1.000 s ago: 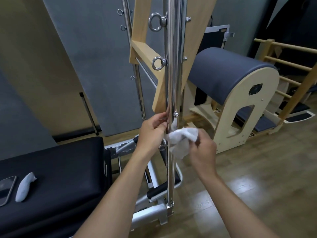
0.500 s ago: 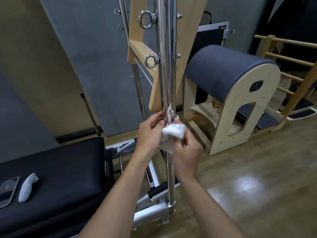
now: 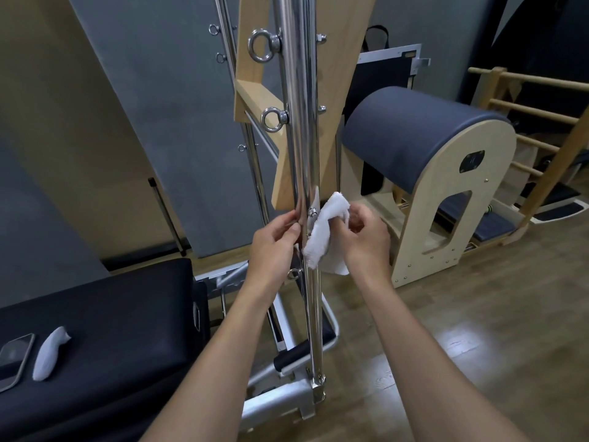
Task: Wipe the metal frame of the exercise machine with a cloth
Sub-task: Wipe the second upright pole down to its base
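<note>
Here, closest to me at lower left, a black padded bench (image 3: 111,330) is carrying a phone (image 3: 14,358) lying flat and, just beside it, a small grey rolled cloth (image 3: 49,352). My two bare forearms are reaching forward from the bottom edge. My left hand (image 3: 274,247) is curling thumb and fingertips against the left side of a chrome pole (image 3: 299,138), pinching it lightly. My right hand (image 3: 363,240) is clenching a white cloth (image 3: 325,231), soft and nubbly like towelling, and pressing it against the pole's right side. The cloth is hanging bunched, its long axis running up and down along the pole, its lower corner drooping. The pole is standing upright, round and mirror-shiny, running from a grey metal base (image 3: 280,406) on the wooden floor (image 3: 478,346) up past the top edge. Steel eye bolts (image 3: 264,46) are sticking out to its left, higher up. Behind it a pale wooden board (image 3: 344,90) is leaning. Farther right, an arched barrel (image 3: 414,138) is standing, padded dark blue-grey, with pale wooden sides.
</note>
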`<state>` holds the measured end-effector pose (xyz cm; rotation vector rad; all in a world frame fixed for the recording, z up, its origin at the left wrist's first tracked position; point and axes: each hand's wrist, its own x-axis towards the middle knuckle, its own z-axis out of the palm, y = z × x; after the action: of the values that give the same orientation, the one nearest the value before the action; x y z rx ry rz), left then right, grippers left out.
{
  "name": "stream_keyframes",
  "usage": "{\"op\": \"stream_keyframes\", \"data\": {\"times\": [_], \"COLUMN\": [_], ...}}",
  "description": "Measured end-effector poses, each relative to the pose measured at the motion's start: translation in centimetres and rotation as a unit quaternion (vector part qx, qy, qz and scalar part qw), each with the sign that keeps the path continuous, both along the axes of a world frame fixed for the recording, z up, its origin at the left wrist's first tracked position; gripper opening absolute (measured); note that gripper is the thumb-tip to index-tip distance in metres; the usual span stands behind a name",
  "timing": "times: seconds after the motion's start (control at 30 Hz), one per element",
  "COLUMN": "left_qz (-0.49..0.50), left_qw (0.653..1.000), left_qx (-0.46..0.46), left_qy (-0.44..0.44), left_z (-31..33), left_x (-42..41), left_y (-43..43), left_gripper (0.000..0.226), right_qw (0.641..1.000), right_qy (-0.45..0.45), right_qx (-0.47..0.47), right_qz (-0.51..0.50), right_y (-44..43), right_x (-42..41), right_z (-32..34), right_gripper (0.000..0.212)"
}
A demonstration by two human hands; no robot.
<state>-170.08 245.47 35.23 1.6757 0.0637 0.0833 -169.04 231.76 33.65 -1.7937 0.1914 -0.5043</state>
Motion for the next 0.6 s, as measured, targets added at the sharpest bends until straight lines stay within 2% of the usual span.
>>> {"op": "stream_keyframes", "data": {"times": [0.07, 0.17, 0.23, 0.37, 0.47, 0.6], "left_qz": [-0.002, 0.004, 0.004, 0.001, -0.001, 0.000], "left_qw": [1.000, 1.000, 1.000, 1.000, 1.000, 0.999], "left_qx": [0.000, -0.004, -0.008, -0.015, -0.021, -0.032], "left_qy": [-0.003, -0.004, -0.003, -0.003, -0.005, -0.013], "left_z": [0.0, -0.1, -0.1, 0.1, 0.2, 0.1], "left_x": [0.0, -0.1, -0.1, -0.3, -0.4, -0.4], "left_y": [-0.1, -0.2, -0.3, -0.3, -0.3, -0.4], "left_gripper": [0.027, 0.028, 0.029, 0.028, 0.028, 0.028], "right_qw": [0.998, 0.997, 0.997, 0.992, 0.990, 0.992], "right_qy": [-0.002, -0.027, -0.035, -0.020, -0.010, -0.035], "right_qx": [0.059, 0.069, 0.065, 0.106, 0.094, 0.053], "right_qz": [-0.022, -0.033, -0.009, 0.069, 0.105, 0.111], "right_y": [0.5, 1.6, 2.1, 2.6, 2.4, 2.2], "right_x": [0.1, -0.3, -0.6, -1.5, -1.2, -1.1], "right_z": [0.0, -0.7, -1.7, -3.0, -3.0, -1.9], "right_gripper": [0.016, 0.010, 0.004, 0.016, 0.022, 0.019]}}
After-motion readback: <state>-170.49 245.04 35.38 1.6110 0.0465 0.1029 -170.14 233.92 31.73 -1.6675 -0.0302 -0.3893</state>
